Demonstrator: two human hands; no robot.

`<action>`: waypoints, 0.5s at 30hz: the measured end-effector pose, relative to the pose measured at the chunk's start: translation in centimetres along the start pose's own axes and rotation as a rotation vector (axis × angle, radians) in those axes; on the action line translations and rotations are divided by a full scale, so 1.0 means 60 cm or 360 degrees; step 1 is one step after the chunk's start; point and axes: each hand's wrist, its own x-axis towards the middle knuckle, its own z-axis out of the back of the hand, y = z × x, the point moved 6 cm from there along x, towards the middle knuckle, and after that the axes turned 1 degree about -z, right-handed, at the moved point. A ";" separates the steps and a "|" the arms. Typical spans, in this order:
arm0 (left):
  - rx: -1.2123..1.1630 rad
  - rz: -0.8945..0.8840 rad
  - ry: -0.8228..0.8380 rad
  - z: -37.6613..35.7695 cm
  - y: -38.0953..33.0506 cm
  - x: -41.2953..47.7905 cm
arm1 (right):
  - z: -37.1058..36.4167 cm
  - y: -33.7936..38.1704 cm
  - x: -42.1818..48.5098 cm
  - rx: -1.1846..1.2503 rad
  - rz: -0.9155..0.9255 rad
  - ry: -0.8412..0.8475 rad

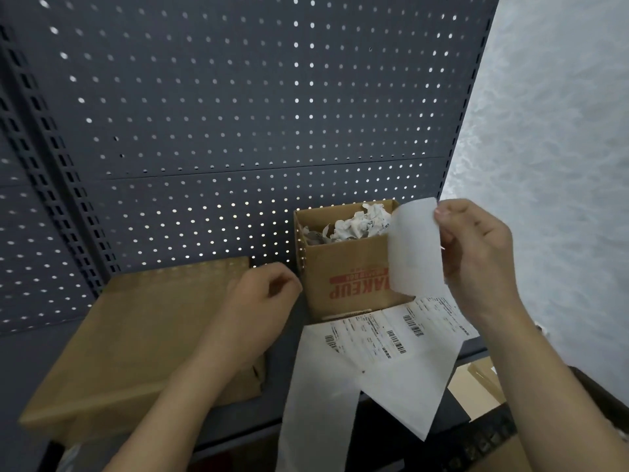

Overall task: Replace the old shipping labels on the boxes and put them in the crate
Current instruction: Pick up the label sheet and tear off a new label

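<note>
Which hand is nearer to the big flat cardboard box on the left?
Left. The left hand is over the right edge of the flat box; the right hand holds a white sheet beyond the small open box.

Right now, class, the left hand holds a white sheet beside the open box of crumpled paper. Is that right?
No. The head view shows the right hand pinching the white sheet beside the open box of crumpled paper; the left hand holds nothing.

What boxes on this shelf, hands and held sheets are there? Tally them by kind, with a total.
Boxes: 2, flat closed brown cardboard box, small open brown cardboard box
Hands: 2, left hand, right hand
Held blank white paper sheet: 1
Total: 5
</note>
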 end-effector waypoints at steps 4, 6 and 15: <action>-0.0932 0.0410 0.0162 -0.013 -0.005 -0.019 | -0.066 -0.004 -0.022 -0.0168 0.0016 0.0301; -0.1152 0.0557 0.0248 -0.021 -0.004 -0.031 | -0.099 -0.005 -0.038 -0.0148 0.0062 0.0477; -0.1420 0.0579 0.0230 0.019 0.027 -0.053 | -0.213 -0.014 -0.097 -0.0205 0.0183 0.1166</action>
